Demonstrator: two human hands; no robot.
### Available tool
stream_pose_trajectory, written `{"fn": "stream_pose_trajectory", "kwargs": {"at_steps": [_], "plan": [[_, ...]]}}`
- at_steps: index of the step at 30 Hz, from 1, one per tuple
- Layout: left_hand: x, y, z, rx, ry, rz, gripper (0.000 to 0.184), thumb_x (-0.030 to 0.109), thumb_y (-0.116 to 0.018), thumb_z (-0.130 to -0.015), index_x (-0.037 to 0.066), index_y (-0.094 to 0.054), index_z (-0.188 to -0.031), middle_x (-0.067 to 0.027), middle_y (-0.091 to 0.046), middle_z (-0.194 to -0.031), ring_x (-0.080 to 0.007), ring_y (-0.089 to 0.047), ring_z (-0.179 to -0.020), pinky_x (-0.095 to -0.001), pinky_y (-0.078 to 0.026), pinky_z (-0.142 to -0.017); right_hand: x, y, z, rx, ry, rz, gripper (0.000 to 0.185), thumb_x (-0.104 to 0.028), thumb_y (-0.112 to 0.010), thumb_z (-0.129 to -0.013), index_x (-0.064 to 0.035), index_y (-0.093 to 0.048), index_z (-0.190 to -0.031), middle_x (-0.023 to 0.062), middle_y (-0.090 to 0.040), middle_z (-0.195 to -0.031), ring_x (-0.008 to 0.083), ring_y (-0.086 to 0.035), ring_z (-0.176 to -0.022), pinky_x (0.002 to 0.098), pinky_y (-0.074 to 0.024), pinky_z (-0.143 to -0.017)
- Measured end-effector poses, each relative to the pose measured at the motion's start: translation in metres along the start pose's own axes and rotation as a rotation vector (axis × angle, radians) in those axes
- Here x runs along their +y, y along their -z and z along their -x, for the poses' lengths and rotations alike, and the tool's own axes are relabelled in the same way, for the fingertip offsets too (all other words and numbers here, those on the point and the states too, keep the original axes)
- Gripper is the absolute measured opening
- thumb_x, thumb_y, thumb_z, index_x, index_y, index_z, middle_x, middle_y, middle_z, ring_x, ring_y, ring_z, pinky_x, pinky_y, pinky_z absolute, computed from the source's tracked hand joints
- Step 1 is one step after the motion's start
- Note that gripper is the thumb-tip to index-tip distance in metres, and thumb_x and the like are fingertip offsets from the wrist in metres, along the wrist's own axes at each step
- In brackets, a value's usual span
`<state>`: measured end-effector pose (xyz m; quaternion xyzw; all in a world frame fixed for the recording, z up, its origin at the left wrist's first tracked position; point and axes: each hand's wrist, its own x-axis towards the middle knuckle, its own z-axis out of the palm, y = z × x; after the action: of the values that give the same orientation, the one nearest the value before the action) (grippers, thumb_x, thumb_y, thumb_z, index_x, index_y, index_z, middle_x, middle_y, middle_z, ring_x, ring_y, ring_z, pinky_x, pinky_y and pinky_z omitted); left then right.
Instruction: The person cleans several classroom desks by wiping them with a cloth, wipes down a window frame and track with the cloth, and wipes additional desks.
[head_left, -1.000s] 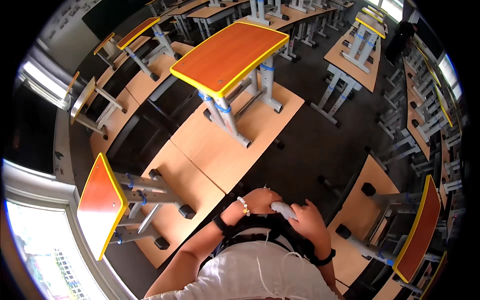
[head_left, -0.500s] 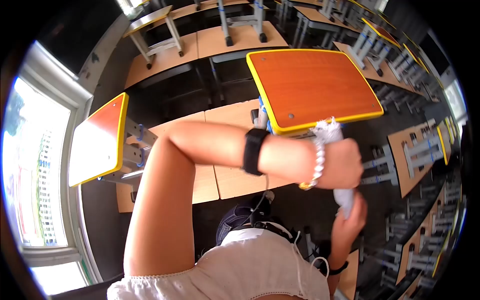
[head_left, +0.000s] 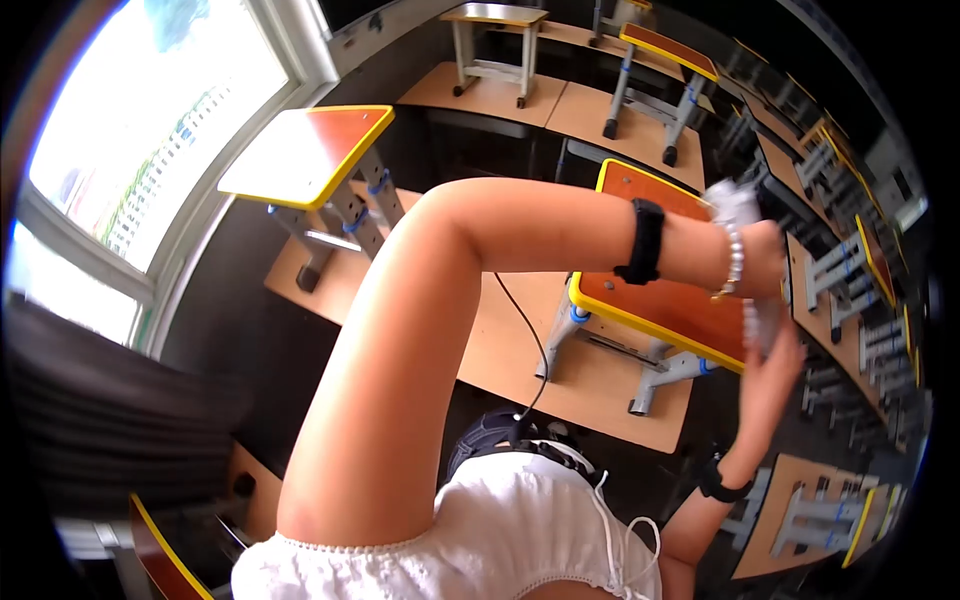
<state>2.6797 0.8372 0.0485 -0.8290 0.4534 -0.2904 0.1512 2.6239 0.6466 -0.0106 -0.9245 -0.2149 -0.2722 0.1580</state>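
My left hand (head_left: 758,262), with a beaded bracelet at its wrist, is closed round a whitish cloth (head_left: 735,203) whose frayed end sticks out above the fist. Just below it, my right hand (head_left: 775,362) is closed on the lower part of the same cloth, slightly blurred. Both hands are held at the right edge of an orange stool seat (head_left: 680,310) with a yellow rim. That stool stands on a light wooden desk (head_left: 500,325), and my left forearm crosses over its seat.
Another yellow-rimmed stool (head_left: 320,150) stands on the desk by the window (head_left: 150,130). More desks (head_left: 590,110) with upturned-legged or standing stools fill the back and right. A dark curtain (head_left: 110,400) hangs at the left. A cable (head_left: 530,335) runs from my waist.
The view has turned towards the window. My hands have risen from my waist to the right side, the left forearm now reaching across, with the cloth still between both hands.
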Motion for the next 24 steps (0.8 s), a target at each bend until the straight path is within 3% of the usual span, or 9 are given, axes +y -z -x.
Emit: {"fn": "stream_pose_trajectory", "kwargs": {"at_steps": [1, 4, 6, 10, 11, 13, 17, 19, 24], "plan": [[0.003, -0.009, 0.002, -0.337, 0.007, 0.056, 0.017, 0.029, -0.068, -0.083, 0.020, -0.076, -0.095, -0.0045, -0.073, -0.096, -0.0193, -0.070, -0.089, -0.0341, -0.054, -0.066, -0.012, 0.004, 0.002, -0.016, 0.064, -0.029, 0.052, -0.005, -0.060, -0.086, -0.0066, -0.048, -0.137, 0.0158, -0.050, -0.139, 0.0336, -0.048, -0.127, 0.0492, -0.0280, -0.112], [0.020, -0.038, 0.028, -0.325, 0.143, 0.048, 0.020, 0.027, -0.069, -0.081, 0.017, -0.076, -0.096, -0.0038, -0.073, -0.097, -0.0222, -0.070, -0.090, -0.0356, -0.055, -0.067, -0.061, 0.025, 0.011, -0.061, 0.232, -0.332, 0.049, -0.013, -0.060, -0.090, -0.0043, -0.049, -0.137, 0.0150, -0.051, -0.139, 0.0327, -0.048, -0.129, 0.0489, -0.0330, -0.109], [0.022, -0.024, 0.035, -0.418, 0.198, 0.152, 0.018, 0.023, -0.068, -0.080, 0.014, -0.076, -0.093, -0.0046, -0.074, -0.095, -0.0227, -0.071, -0.089, -0.0355, -0.055, -0.067, -0.102, 0.059, 0.014, -0.219, 0.437, -0.649, 0.048, -0.025, -0.060, -0.092, -0.0016, -0.053, -0.134, 0.0149, -0.054, -0.136, 0.0327, -0.051, -0.126, 0.0481, -0.0376, -0.105], [0.039, -0.010, 0.054, -0.263, 0.266, 0.068, 0.011, 0.016, -0.067, -0.076, 0.009, -0.075, -0.080, -0.0083, -0.072, -0.082, -0.0232, -0.071, -0.079, -0.0330, -0.054, -0.059, -0.161, 0.116, 0.007, -0.652, 0.964, -1.201, 0.062, -0.054, -0.045, -0.097, -0.0040, -0.057, -0.132, 0.0152, -0.054, -0.137, 0.0297, -0.054, -0.124, 0.0450, -0.0397, -0.101], [0.041, -0.011, 0.052, -0.247, 0.275, 0.055, 0.011, 0.015, -0.067, -0.076, 0.009, -0.076, -0.080, -0.0084, -0.072, -0.084, -0.0232, -0.071, -0.078, -0.0329, -0.054, -0.059, -0.161, 0.125, 0.006, -0.707, 1.111, -1.144, 0.067, -0.060, -0.041, -0.095, -0.0045, -0.059, -0.129, 0.0177, -0.055, -0.134, 0.0326, -0.054, -0.123, 0.0449, -0.0369, -0.104], [0.039, -0.015, 0.046, -0.240, 0.286, 0.039, 0.010, 0.014, -0.068, -0.076, 0.010, -0.076, -0.080, -0.0085, -0.072, -0.086, -0.0229, -0.071, -0.078, -0.0328, -0.054, -0.059, -0.163, 0.115, 0.017, -0.561, 1.314, -1.292, 0.055, -0.045, -0.051, -0.091, -0.0010, -0.064, -0.121, 0.0187, -0.060, -0.128, 0.0357, -0.057, -0.120, 0.0453, -0.0377, -0.105], [0.038, -0.010, 0.050, -0.295, 0.281, 0.049, 0.010, 0.014, -0.069, -0.076, 0.009, -0.076, -0.081, -0.0085, -0.072, -0.087, -0.0225, -0.071, -0.077, -0.0324, -0.055, -0.059, -0.152, 0.094, 0.031, -0.272, 1.335, -1.567, 0.033, -0.022, -0.061, -0.090, 0.0032, -0.070, -0.108, 0.0153, -0.068, -0.116, 0.0353, -0.062, -0.114, 0.0447, -0.0432, -0.100], [0.039, -0.012, 0.048, -0.308, 0.264, 0.056, 0.012, 0.016, -0.069, -0.076, 0.009, -0.076, -0.083, -0.0081, -0.072, -0.088, -0.0220, -0.071, -0.079, -0.0325, -0.054, -0.059, -0.137, 0.120, 0.003, -0.651, 1.393, -1.341, 0.029, -0.017, -0.060, -0.089, 0.0031, -0.070, -0.107, 0.0142, -0.068, -0.115, 0.0345, -0.063, -0.113, 0.0430, -0.0434, -0.100], [0.052, -0.028, 0.039, -0.338, 0.212, -0.044, 0.013, 0.019, -0.069, -0.078, 0.012, -0.076, -0.086, -0.0065, -0.072, -0.091, -0.0236, -0.071, -0.083, -0.0387, -0.057, -0.065, -0.134, 0.094, 0.006, -0.645, 1.326, -1.399, 0.034, -0.024, -0.056, -0.093, 0.0007, -0.068, -0.113, 0.0154, -0.066, -0.120, 0.0342, -0.060, -0.118, 0.0440, -0.0376, -0.105]]}}
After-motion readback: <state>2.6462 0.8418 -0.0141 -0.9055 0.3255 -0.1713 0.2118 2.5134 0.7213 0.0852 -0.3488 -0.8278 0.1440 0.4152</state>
